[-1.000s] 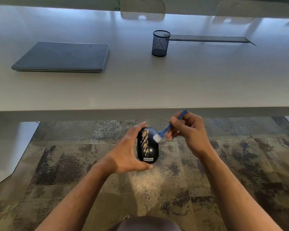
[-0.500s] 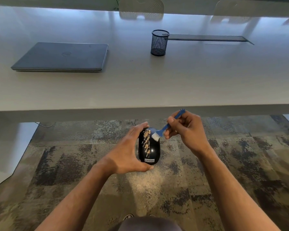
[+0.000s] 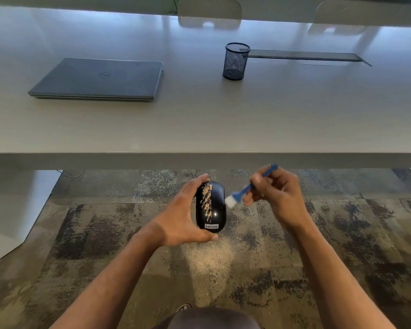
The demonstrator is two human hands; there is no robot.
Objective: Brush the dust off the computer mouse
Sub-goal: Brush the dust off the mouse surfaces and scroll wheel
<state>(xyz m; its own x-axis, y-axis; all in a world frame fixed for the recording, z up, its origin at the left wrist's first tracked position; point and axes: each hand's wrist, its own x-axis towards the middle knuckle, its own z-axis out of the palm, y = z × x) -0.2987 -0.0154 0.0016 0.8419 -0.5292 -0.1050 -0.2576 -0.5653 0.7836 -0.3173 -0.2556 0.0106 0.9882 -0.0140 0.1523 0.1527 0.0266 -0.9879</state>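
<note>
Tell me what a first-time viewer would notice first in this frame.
Front and centre, the left hand holds a black computer mouse streaked with tan dust above the carpet, while the right hand pinches a small blue brush with its white bristles just off the mouse's right edge. Beyond them, on the pale desk, lie a closed laptop at left and a black mesh pen cup near the middle.

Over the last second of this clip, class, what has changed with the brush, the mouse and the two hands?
The right hand swept the blue brush across the mouse, and its white bristles now sit just off the mouse's right edge. The left hand holds the mouse as before, above the carpet. Tan dust remains on the mouse's left half. The laptop and mesh cup have not moved.
</note>
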